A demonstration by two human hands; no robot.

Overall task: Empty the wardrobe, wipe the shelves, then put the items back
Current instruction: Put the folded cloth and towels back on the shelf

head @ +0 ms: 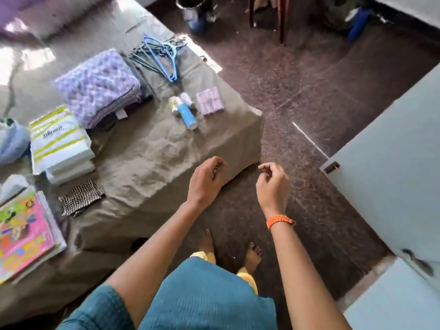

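Wardrobe items lie on the bed (152,151): a folded purple patterned cloth (97,84), blue and dark hangers (162,55), small bottles with a blue one (188,115), a pale purple packet (210,100), white and green striped packages (59,141), a checked cloth (81,197) and colourful books (23,234). My left hand (207,179) hovers over the bed's near corner, fingers loosely curled, holding nothing. My right hand (272,184), with an orange wristband, hangs beside it over the floor, fingers loosely curled and empty. The pale blue wardrobe door (390,163) stands open at right.
Dark speckled floor (297,91) lies between the bed and the wardrobe. My bare feet (252,256) stand on it. Furniture legs, a metal vessel (190,5) and a blue object (359,22) sit at the far side. A blue bag (12,141) lies at the bed's left.
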